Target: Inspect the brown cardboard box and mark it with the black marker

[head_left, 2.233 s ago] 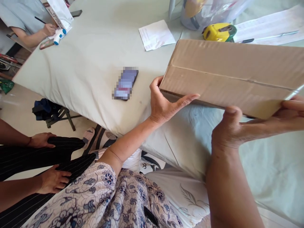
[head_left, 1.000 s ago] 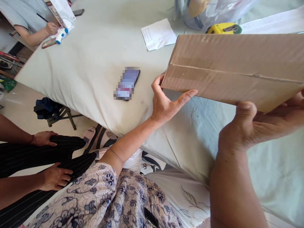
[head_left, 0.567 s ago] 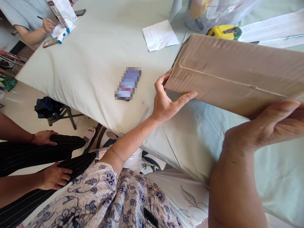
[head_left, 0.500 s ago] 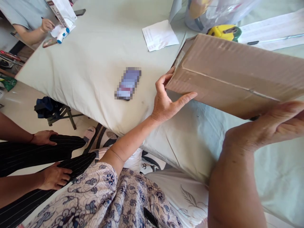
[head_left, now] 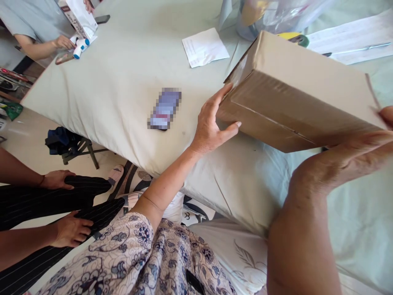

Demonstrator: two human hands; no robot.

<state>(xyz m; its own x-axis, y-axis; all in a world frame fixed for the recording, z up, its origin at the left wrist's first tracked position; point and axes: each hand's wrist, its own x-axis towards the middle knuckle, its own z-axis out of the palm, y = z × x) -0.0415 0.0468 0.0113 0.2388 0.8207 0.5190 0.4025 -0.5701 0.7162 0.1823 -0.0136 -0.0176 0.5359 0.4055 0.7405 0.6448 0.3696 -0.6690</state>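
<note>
A brown cardboard box (head_left: 307, 78) is held tilted over the cloth-covered table, with a taped seam along the side facing me. At the box's left end is my left hand (head_left: 211, 125), its fingers on the end face and its thumb by the lower edge. My right hand (head_left: 353, 159) grips the right end from below, partly cut off by the frame edge. A phone (head_left: 165, 110) with a blurred screen lies on the table left of my left hand. Beyond the box is a white paper slip (head_left: 205, 47).
At the back stand a clear plastic tub (head_left: 264, 18), a yellow and green object (head_left: 296, 39) and a long paper with a pen (head_left: 362, 49) on it. At far left a person's hand (head_left: 63, 42) is near a white-and-blue object (head_left: 81, 48). Another person's hands (head_left: 72, 229) rest on their legs.
The box has turned in my hands, so its broad upper face now shows and the seamed side faces lower. My left hand has shifted slightly left. At far left the person's hand has moved down.
</note>
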